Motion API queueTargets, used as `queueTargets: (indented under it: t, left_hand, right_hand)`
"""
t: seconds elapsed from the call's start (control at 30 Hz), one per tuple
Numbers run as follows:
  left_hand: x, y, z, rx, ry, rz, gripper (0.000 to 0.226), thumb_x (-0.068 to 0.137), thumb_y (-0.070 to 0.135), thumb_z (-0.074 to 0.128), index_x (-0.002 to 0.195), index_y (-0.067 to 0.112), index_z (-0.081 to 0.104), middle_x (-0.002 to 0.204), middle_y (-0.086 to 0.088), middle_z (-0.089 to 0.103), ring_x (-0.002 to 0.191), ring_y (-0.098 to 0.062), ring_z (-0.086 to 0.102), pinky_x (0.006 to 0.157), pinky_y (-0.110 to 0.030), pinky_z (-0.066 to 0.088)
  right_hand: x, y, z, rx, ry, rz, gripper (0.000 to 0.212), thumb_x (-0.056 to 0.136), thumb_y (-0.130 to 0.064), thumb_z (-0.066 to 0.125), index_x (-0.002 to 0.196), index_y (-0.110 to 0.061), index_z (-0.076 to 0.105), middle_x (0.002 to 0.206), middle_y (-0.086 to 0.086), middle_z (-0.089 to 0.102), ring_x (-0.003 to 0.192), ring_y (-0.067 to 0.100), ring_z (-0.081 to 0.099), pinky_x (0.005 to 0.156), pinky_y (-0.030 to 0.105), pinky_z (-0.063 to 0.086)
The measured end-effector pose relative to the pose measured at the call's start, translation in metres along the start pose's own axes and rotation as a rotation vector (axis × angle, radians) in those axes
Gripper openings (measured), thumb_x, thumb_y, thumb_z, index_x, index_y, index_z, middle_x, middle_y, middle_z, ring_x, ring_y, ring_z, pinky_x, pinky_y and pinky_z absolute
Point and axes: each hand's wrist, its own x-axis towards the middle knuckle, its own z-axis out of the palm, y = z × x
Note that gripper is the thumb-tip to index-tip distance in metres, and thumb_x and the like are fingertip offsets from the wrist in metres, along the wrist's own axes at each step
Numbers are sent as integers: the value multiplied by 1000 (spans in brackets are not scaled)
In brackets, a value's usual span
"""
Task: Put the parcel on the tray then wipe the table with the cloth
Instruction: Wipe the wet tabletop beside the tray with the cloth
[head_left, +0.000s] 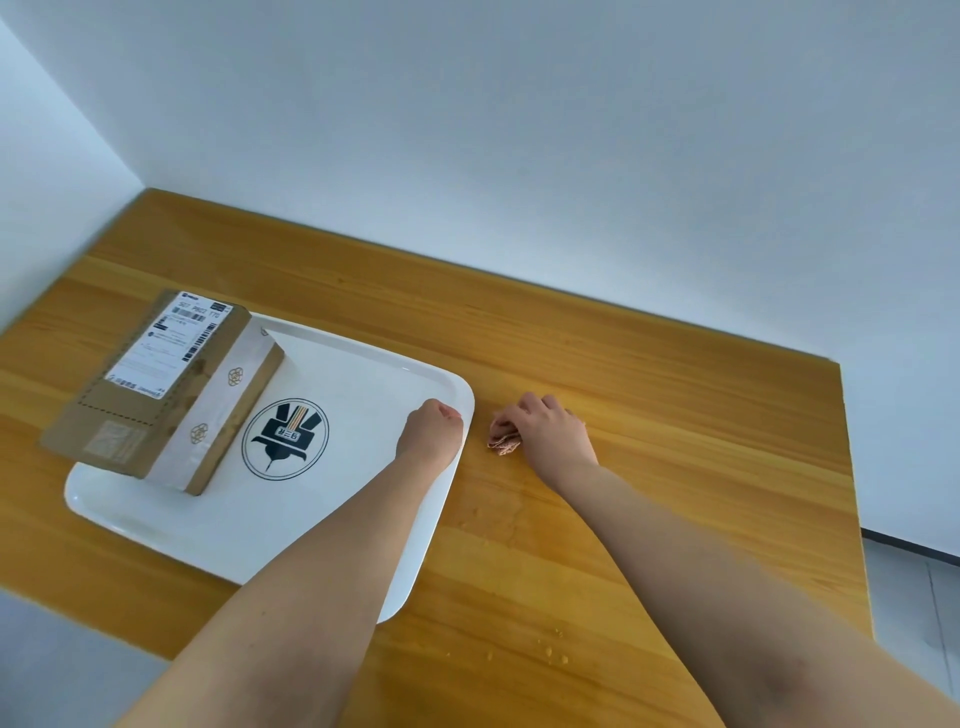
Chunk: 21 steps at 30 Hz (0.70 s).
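A brown cardboard parcel (161, 389) with a white shipping label lies on the left part of the white tray (363, 384), overhanging its left edge. The tray has a round black logo in its middle and sits on the wooden table (649, 374). My left hand (430, 428) is over the tray's right rim, fingers curled; whether it grips the rim is hidden. Just right of the tray, my right hand (550, 428) holds a small bunched pinkish cloth (503, 441) down against the table.
A few water droplets or crumbs (553, 649) lie on the wood near the front edge. White walls close the table at the back and left. The table's right edge drops to a grey floor (909, 582).
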Motion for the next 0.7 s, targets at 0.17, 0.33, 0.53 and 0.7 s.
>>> queueTargets:
  t: [0.17,0.33,0.53,0.7]
  left_hand:
    - [0,-2,0,27,13,9,32,97,20,42,124,9,57,124,-9,61,112,-29,58,89,-35,47]
    - [-4,2,3,56,6,4,31,98,22,41,120,8,58,119,-10,63,109,-29,59,85,-32,46]
    - [-11,3,0,30,-34,28,32,97,20,39,120,8,58,115,-10,64,104,-28,62,81,-32,47]
    - [-14,-4,-5,28,-22,12,33,98,21,39,123,7,56,120,-9,62,107,-28,60,82,-32,46]
  right_hand:
    - [-13,-14,8,-11,-64,-193,44,92,-4,47,124,-33,53,119,-1,53,107,24,46,65,35,38]
    - [-29,-17,9,-94,-147,-390,43,91,-1,46,122,-30,56,122,0,52,106,26,46,72,39,38]
    - [-35,-2,-3,-120,-242,-445,46,88,5,45,120,-26,59,125,2,51,111,24,45,73,37,39]
    - [-20,-9,-5,32,-30,-92,44,91,-3,46,123,-31,55,123,2,47,113,25,43,83,39,47]
